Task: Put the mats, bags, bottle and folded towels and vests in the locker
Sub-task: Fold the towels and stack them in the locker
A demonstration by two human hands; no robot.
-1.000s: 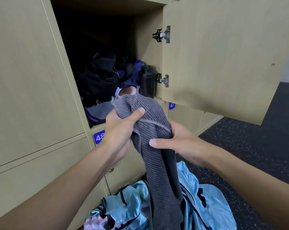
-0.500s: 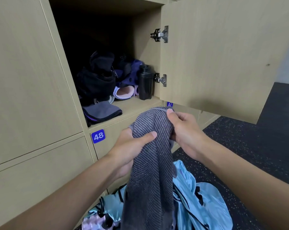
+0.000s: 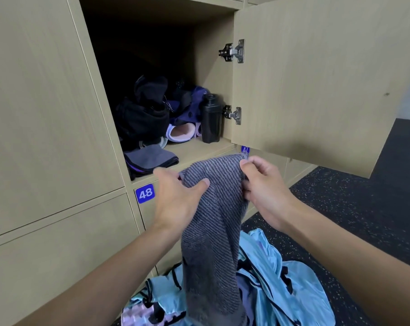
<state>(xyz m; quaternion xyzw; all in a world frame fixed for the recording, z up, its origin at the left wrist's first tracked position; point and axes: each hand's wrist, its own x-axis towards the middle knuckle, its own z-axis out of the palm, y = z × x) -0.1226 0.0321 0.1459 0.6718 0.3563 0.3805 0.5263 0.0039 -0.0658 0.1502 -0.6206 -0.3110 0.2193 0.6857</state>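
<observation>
A grey ribbed towel hangs in front of the open locker, below its shelf edge. My left hand pinches its upper left corner and my right hand pinches its upper right corner. Inside the locker sit a black bag, a purple bag, rolled lilac mats, a black bottle and a folded grey towel. Light blue vests lie heaped on the floor under the towel.
The locker door stands open to the right, above my right arm. Shut lockers surround it, one labelled 48. A dark speckled floor stretches to the right. A lilac textured piece lies beside the vests.
Both hands have lowered the towel from the locker opening and shifted apart along its top edge, spreading it between them. The locker's contents have come into full view.
</observation>
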